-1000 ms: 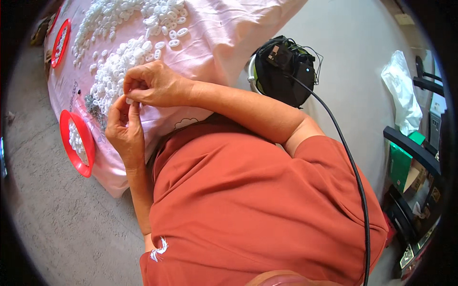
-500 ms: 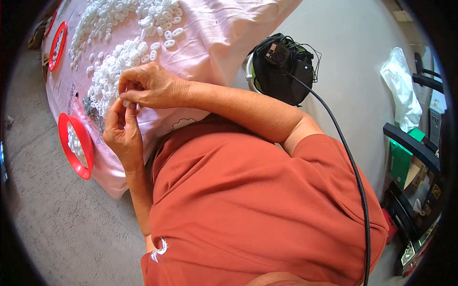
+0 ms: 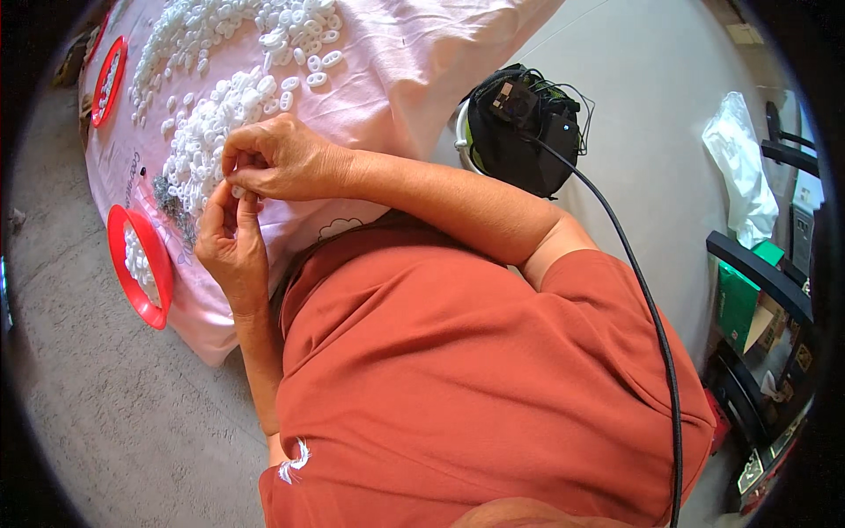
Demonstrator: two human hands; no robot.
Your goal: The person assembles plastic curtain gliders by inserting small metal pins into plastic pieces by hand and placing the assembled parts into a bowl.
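My left hand (image 3: 233,260) and my right hand (image 3: 286,160) meet at the near edge of the pink-covered table. Thumb and fingertips of the left are closed on a small white plastic piece (image 3: 238,191), mostly covered by the fingers. The right hand pinches right at that piece; whatever its fingertips hold is too small to tell. Just beyond the hands lies a heap of white oval plastic pieces (image 3: 198,141), several with two holes. Beside the left hand is a small pile of thin grey metallic bits (image 3: 165,195).
A red-rimmed bowl (image 3: 161,273) with white pieces sits at the table's left edge, another red bowl (image 3: 99,97) farther off. More white pieces (image 3: 299,26) spread across the pink cloth (image 3: 396,79). A black bag with devices (image 3: 528,132) stands right of the table, its cable (image 3: 647,290) crossing my side.
Both hands keep their pinch around the white piece, with only a slight shift of the left hand and of the view. Nothing was let go.
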